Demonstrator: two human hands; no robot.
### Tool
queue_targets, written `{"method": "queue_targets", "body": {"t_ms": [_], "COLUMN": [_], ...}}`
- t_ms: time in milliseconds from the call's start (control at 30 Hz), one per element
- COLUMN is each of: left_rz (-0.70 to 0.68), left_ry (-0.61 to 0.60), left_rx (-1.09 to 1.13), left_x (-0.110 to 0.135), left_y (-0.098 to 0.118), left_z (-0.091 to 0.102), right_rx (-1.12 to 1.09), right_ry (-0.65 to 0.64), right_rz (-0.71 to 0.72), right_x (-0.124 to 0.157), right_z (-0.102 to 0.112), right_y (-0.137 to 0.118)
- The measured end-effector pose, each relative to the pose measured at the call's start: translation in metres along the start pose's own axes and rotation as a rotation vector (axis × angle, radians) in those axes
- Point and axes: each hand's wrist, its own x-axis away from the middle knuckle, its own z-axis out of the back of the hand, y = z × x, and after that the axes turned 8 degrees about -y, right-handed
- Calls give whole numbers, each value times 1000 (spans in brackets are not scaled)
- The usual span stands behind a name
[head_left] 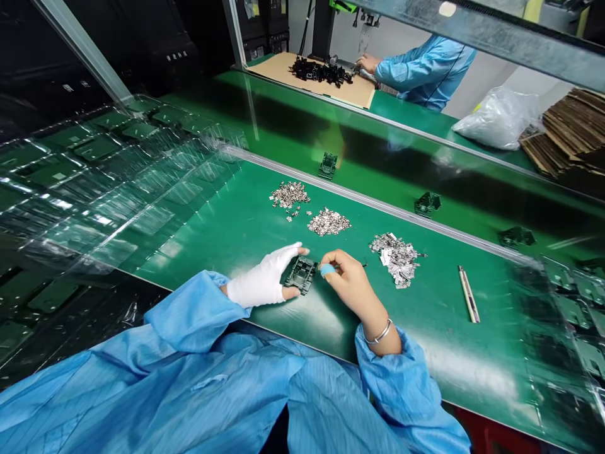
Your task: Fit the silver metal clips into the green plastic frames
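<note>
My left hand [265, 279], in a white fingerless glove, grips a small dark plastic part [300, 275] that lies on the green mat [416, 340]. My right hand [347, 277], bare with a blue cot on one fingertip and a bracelet at the wrist, is pinched at the part's right edge around a thin dark tool; whether it holds a metal piece too is not visible. Three piles of small shiny metal pieces lie beyond: far left [289, 195], middle [329, 222] and right [396, 257].
Clear plastic trays holding dark parts are stacked at left [99, 183] and right [574, 315]. A slim pen-like tool [468, 293] lies right of the piles. Dark parts [328, 165] ride the conveyor belt behind. Across it, another person's hand [367, 62] works at black parts.
</note>
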Motion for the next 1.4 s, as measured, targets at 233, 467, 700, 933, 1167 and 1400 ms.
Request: {"method": "queue_targets", "body": {"t_ms": [233,467,700,933,1167,1400], "left_rz": [17,-31,-53,-63,-14,100], "left_ry": [65,63,55,76,-6,-205], "left_rx": [-47,-152,-205,-317,-93,-263], "left_x": [-11,-11,-9,-8,-11,-27], "left_y": [11,18,20,22,19,28], "left_z": [-7,0,1,-5,4,28], "right_rx": [296,367,391,465,209,282], "right_ry": [-39,-21,-23,-25,78,35], "right_rz": [32,71,64,57,25,71], "right_x": [2,5,4,4,2,1], "right_z": [-8,-9,-12,-15,-15,-21], "right_y": [1,1,1,4,5,5]}}
